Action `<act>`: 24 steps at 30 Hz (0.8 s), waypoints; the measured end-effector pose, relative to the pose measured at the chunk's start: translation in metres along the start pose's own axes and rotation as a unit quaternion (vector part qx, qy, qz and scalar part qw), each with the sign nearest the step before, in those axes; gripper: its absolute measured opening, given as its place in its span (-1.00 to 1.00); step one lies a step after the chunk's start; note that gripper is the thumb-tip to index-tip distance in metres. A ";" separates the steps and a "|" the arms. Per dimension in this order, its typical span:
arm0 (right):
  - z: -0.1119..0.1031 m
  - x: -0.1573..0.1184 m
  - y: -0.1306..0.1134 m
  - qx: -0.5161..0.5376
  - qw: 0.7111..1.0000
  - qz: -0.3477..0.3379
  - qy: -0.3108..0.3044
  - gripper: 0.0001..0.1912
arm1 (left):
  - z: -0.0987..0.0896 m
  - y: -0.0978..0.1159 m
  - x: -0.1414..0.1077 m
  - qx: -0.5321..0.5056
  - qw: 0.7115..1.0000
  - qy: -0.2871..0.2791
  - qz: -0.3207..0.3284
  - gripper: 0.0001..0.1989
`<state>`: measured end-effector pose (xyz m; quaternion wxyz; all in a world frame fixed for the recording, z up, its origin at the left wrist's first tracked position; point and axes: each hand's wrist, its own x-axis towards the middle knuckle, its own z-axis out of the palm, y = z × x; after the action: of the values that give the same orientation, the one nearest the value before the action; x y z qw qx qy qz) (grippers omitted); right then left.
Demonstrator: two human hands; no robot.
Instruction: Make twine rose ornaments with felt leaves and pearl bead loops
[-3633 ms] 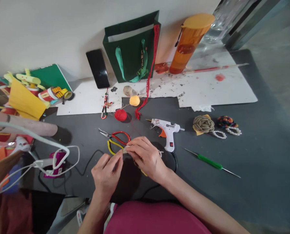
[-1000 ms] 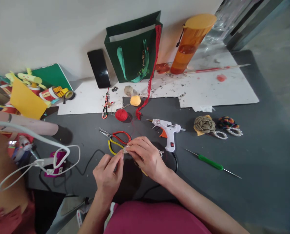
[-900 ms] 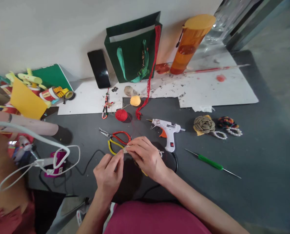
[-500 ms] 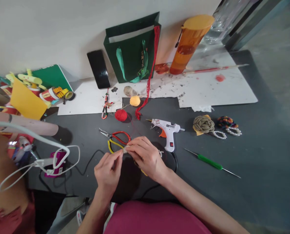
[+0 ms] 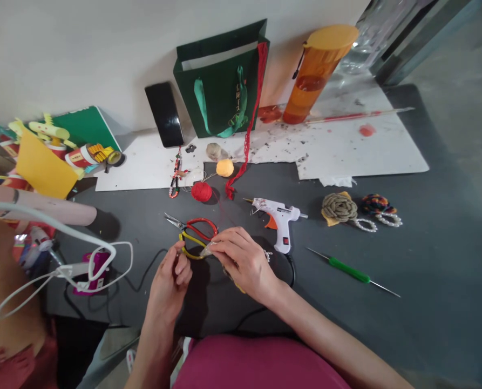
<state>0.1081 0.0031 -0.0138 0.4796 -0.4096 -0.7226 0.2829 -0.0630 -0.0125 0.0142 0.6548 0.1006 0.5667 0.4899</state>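
Note:
A small, clear, whitish piece (image 5: 207,249) sticks out from the pinched fingertips of my right hand (image 5: 246,262); it looks like thin plastic. Under that hand lies an ornament, mostly hidden, with a yellow edge (image 5: 239,287) and white beads (image 5: 268,255) showing. My left hand (image 5: 171,278) is apart from the piece, its fingers curled in with the tips close together; anything in them is too small to tell. Scissors (image 5: 195,229) with a red and a yellow handle lie just beyond both hands. A white glue gun (image 5: 281,219) rests on its side to the right.
Red yarn (image 5: 201,191) and a yellow ball (image 5: 225,167) lie ahead. To the right are a green-handled hook (image 5: 348,269) and two flower ornaments (image 5: 338,208) with bead loops. A green bag (image 5: 220,81), phone (image 5: 163,114) and orange bottle (image 5: 316,73) stand behind. White cables (image 5: 103,248) hang left.
My left hand has let go of the whitish piece and drawn back to the left, its fingers curling. My right hand stays in place, still pinching the piece.

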 end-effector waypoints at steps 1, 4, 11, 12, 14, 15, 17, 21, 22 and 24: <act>0.000 0.000 0.000 0.000 1.000 0.000 -0.001 -0.86 | 0.000 0.000 0.000 0.005 1.000 0.001 0.004 -0.80; -0.001 0.000 -0.001 -0.001 1.000 -0.001 -0.003 -0.86 | 0.000 -0.002 -0.001 0.052 0.998 0.003 0.027 -0.76; -0.001 0.002 -0.002 -0.001 1.000 0.002 0.001 -0.85 | -0.003 -0.011 -0.004 0.226 0.961 0.031 0.156 -0.63; -0.001 0.002 -0.002 0.000 1.000 0.002 0.001 -0.85 | -0.004 -0.012 -0.003 0.237 0.955 0.043 0.174 -0.57; -0.002 0.002 -0.002 0.000 1.000 0.000 0.002 -0.85 | -0.004 -0.014 -0.002 0.242 0.947 0.060 0.202 -0.51; -0.002 0.002 -0.002 0.000 1.000 -0.001 0.002 -0.86 | -0.004 -0.014 -0.001 0.243 0.945 0.058 0.213 -0.52; -0.001 0.001 -0.002 -0.001 1.000 -0.001 0.002 -0.86 | -0.003 -0.015 -0.001 0.260 0.936 0.042 0.236 -0.61; -0.001 0.001 -0.001 0.003 1.000 0.002 -0.001 -0.86 | 0.001 -0.015 -0.006 0.395 0.854 0.044 0.335 -0.86; -0.001 0.001 -0.001 0.004 1.000 0.002 -0.002 -0.86 | 0.001 -0.015 -0.006 0.437 0.822 0.047 0.363 -0.91; -0.001 0.002 -0.001 0.006 1.000 0.003 -0.003 -0.86 | 0.002 -0.015 -0.008 0.499 0.760 0.047 0.414 -0.92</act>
<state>0.1087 0.0043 -0.0114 0.4792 -0.4079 -0.7213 0.2894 -0.0525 -0.0253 0.0093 0.2183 0.6146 0.6641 0.3655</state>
